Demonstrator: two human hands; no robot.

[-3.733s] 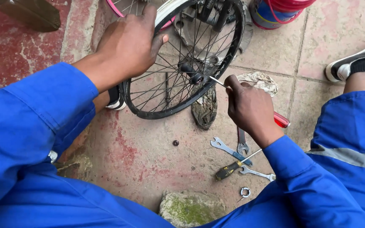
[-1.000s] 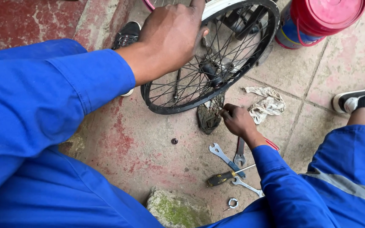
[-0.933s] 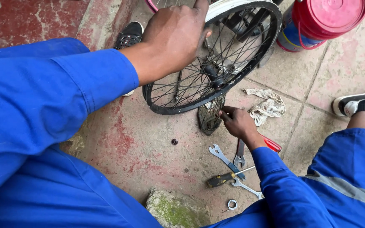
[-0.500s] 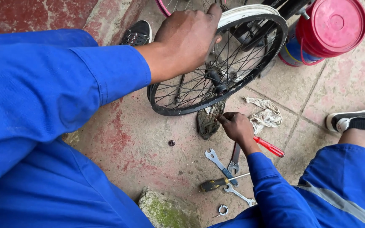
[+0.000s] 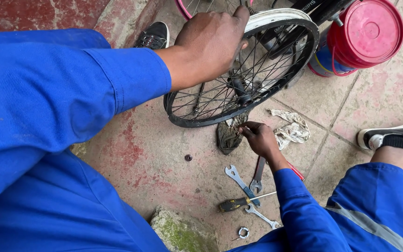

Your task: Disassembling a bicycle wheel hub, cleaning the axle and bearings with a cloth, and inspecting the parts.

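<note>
Right hand (image 5: 259,138) dropped to dish (image 5: 229,135), wheel (image 5: 243,79) upright (left hand (image 5: 210,44) gripping), axle approx horizontal

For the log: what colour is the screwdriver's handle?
Black and yellow; the screwdriver lies on the floor in the head view.

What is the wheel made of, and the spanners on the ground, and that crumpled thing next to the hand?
The wheel looks like a black rubber tyre with thin shiny metal spokes. The spanners seem to be steel: grey, hard-edged, a little dull. The crumpled thing is probably a cloth rag, soft, wrinkled and dirty white. It lies beside the right hand; the left hand rests on the tyre.
</note>
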